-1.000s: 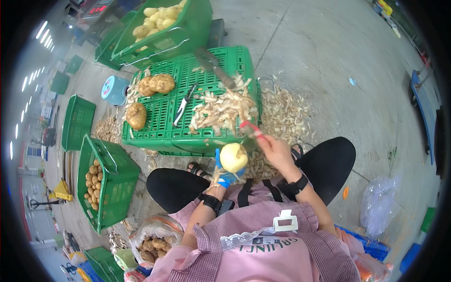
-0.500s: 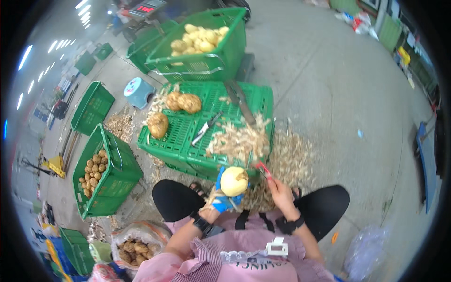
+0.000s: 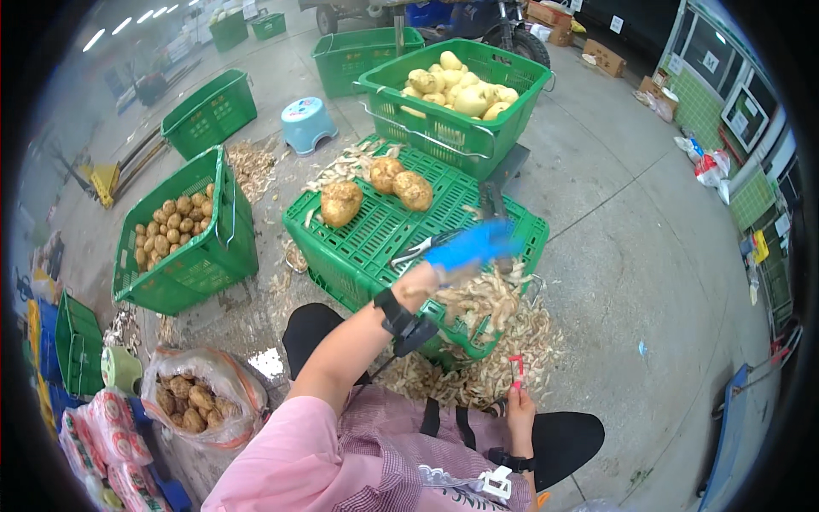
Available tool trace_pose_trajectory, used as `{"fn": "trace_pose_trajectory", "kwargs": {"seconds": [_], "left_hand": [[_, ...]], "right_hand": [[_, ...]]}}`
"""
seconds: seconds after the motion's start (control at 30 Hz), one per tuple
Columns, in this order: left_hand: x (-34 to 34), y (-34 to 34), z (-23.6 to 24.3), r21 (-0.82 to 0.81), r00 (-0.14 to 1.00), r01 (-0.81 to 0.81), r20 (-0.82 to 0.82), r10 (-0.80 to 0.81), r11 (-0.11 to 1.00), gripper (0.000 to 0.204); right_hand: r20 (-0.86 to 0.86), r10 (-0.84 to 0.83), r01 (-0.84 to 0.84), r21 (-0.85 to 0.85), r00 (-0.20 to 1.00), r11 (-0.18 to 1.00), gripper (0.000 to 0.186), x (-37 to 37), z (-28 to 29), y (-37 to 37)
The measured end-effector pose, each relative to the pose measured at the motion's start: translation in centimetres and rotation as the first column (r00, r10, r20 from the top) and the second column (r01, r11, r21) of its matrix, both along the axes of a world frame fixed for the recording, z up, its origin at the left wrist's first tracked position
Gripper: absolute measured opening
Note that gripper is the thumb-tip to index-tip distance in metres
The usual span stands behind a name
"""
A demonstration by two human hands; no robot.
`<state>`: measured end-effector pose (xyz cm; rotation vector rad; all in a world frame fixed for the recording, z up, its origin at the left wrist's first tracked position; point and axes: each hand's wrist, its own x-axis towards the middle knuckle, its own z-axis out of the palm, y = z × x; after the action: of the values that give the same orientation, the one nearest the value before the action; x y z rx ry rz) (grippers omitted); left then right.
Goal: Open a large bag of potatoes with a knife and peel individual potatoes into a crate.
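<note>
My left hand [image 3: 465, 252], in a blue glove and blurred by motion, reaches forward over an upturned green crate [image 3: 375, 247] with its fingers spread and nothing visible in it. My right hand [image 3: 519, 411] stays low by my knee and grips a red peeler [image 3: 515, 369]. Three unpeeled potatoes [image 3: 341, 202] lie on the far part of the crate. Behind it stands a green basket [image 3: 426, 132] full of peeled yellow potatoes [image 3: 456, 90]. A heap of peelings [image 3: 503, 337] covers the crate's near corner and the floor.
A green crate [image 3: 200, 264] of small potatoes leans at the left. An open sack of potatoes [image 3: 192, 397] sits by my left side. A blue stool [image 3: 307, 124] and empty green crates [image 3: 209, 111] stand farther back. A knife [image 3: 492, 203] lies on the upturned crate.
My left hand held a peeled potato close to my body; now it is stretched out over the crate without it. My head has tilted, showing more of the room.
</note>
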<state>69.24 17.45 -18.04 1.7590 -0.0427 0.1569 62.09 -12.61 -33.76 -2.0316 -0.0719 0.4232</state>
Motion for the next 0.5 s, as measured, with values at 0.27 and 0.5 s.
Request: {"fn": "trace_pose_trajectory", "kwargs": {"seconds": [0.27, 0.5], "left_hand": [[-2.4, 6.7, -8.1, 0.418, 0.586, -0.808, 0.499, 0.638, 0.416, 0.059], [-7.5, 17.3, -7.3, 0.723, 0.500, -0.597, -0.005, 0.866, 0.349, 0.091]], "right_hand": [[-0.025, 0.069, -0.072, -0.115, 0.997, 0.991, 0.025, 0.2, 0.3, 0.7], [-0.043, 0.171, -0.176, -0.245, 0.984, 0.953, 0.025, 0.4, -1.4, 1.5]]}}
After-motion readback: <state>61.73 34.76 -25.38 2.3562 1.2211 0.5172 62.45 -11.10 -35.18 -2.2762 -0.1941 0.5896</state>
